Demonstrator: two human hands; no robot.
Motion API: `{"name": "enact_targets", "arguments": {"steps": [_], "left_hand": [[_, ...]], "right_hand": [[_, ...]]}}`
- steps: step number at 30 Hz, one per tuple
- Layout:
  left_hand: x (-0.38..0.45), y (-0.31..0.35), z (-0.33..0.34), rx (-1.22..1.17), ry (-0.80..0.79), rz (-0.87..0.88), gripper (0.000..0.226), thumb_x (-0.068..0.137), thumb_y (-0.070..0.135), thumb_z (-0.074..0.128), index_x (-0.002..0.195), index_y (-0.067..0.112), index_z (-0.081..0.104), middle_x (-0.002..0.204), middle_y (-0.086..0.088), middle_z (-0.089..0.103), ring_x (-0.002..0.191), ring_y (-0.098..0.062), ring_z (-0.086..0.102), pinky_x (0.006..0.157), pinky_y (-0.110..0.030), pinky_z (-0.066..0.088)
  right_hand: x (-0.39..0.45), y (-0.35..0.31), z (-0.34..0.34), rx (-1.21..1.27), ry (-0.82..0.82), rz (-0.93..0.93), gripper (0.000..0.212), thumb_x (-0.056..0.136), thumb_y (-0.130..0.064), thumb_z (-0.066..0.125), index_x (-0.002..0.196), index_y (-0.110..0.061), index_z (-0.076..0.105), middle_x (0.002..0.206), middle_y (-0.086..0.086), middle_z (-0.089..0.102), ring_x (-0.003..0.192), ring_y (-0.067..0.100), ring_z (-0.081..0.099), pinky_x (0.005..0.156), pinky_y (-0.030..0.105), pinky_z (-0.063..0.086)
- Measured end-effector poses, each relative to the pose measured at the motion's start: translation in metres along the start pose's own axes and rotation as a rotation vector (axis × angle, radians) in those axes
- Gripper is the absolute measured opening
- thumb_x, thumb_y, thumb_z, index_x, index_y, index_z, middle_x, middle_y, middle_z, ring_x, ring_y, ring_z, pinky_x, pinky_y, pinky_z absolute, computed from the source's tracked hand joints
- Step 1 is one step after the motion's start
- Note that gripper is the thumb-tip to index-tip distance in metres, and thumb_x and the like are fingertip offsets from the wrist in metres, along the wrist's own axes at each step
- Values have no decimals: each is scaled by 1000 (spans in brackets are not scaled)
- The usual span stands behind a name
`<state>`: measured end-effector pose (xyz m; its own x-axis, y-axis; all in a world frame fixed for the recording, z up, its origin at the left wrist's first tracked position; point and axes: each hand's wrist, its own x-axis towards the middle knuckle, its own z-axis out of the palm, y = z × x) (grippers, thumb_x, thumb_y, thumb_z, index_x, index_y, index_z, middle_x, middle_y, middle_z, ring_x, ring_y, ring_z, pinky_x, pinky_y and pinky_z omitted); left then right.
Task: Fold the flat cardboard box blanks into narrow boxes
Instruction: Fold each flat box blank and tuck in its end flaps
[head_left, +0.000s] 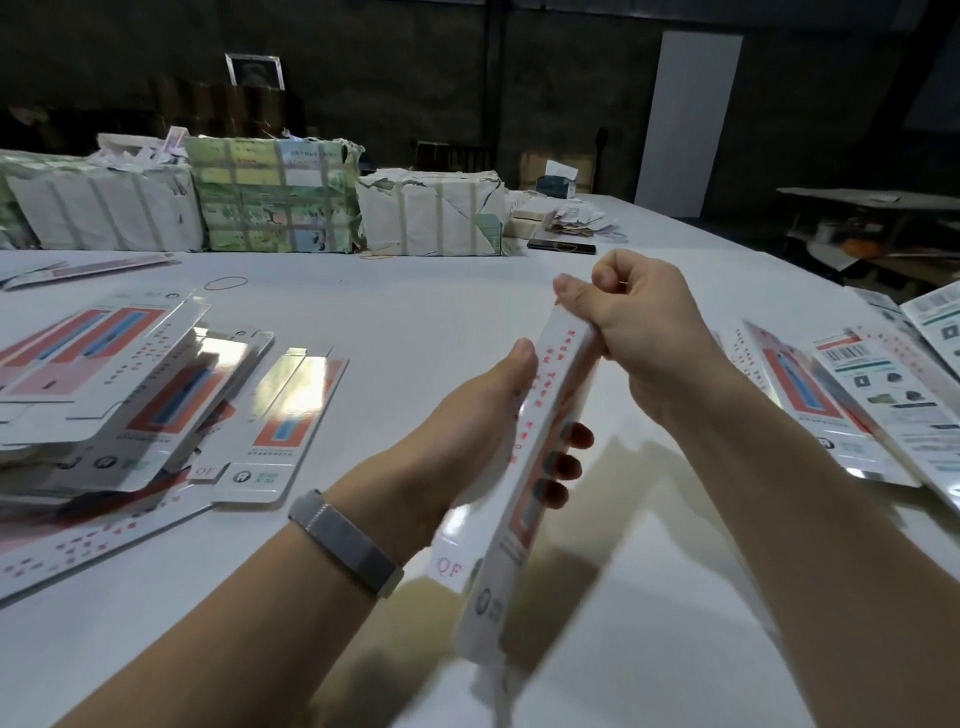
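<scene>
A long narrow white box (540, 447) with red print is held above the white table (395, 322), its far end raised. My left hand (483, 415) wraps around its middle from below, fingertips showing on the right side. My right hand (634, 327) is closed on the box's far end, thumb pressed on the top. A small flap marked QF (451, 567) sticks out near the box's near end. A messy pile of flat box blanks (130, 395) lies on the left. More printed boxes or blanks (862, 395) lie side by side on the right.
Large wrapped and taped bundles (270, 202) stand along the back of the table. A rubber band (225, 283) lies behind the left pile. A dark flat item (561, 245) and paper scraps (576, 218) sit at the back right. The table's right edge runs diagonally.
</scene>
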<state>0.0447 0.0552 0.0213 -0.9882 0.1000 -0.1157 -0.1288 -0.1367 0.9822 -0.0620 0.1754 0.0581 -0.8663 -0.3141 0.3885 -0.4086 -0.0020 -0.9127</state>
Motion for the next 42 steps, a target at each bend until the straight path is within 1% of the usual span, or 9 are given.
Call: {"name": "enact_targets", "arguments": {"steps": [2,5,7,13,18,22,31,37,42], "left_hand": [[1,-5,3,11,26,12,50,101,63,29,120,26,57,87,-8,70,66,-19,67,59,-30,57],[0,-8,1,-104,16,58,59,90,70,41,124,24,58,84,-8,69,67,-20,64,60,-31,56],[0,-6,-2,-231,42,116,69,79,70,51,123,17,59,81,-9,70,66,-20,66,60,-31,57],[1,-5,-16,-296,140,205,69,70,71,48,117,22,62,85,-7,77,79,-23,76,65,-32,61],[-6,0,-25,-226,122,204,73,67,73,41,111,20,64,74,-7,74,63,-21,73,56,-28,59],[-7,2,-24,-98,169,239,71,69,77,43,112,26,67,82,-6,75,71,-25,74,60,-31,59],[6,-8,-27,262,545,525,66,83,66,49,139,35,29,85,21,74,81,-9,75,67,-24,61],[4,-10,-24,348,521,647,66,92,47,47,154,34,29,98,9,74,85,-15,75,67,-28,62],[1,-7,-24,275,510,645,39,103,34,50,140,41,40,99,13,74,84,-16,75,65,-25,60]], "right_hand": [[-1,1,0,-7,31,-5,35,91,-21,71,72,-18,41,80,9,43,79,22,53,77,52,53],[-6,2,4,15,147,-65,24,91,-32,70,80,-21,52,78,-5,51,73,6,52,65,24,51],[-11,5,10,74,195,-77,13,94,-32,66,90,-27,55,88,-8,55,77,4,52,66,18,43],[-26,15,29,208,-364,117,46,86,-45,53,131,-46,42,121,-2,62,99,18,67,82,35,57],[-25,17,23,402,-374,112,50,100,-17,55,140,-43,40,111,8,64,78,16,70,76,33,58],[-26,17,20,514,-337,137,67,84,-20,66,145,-33,40,99,7,70,86,25,66,68,31,58],[-29,17,20,387,-288,66,66,78,-20,69,142,-14,51,128,27,58,116,47,57,102,60,47],[-29,19,20,316,-300,55,47,79,-27,69,125,-30,60,120,23,60,111,37,63,96,53,54],[-29,19,19,324,-340,55,55,76,-30,74,126,-41,56,124,28,53,110,42,61,97,60,49]]}}
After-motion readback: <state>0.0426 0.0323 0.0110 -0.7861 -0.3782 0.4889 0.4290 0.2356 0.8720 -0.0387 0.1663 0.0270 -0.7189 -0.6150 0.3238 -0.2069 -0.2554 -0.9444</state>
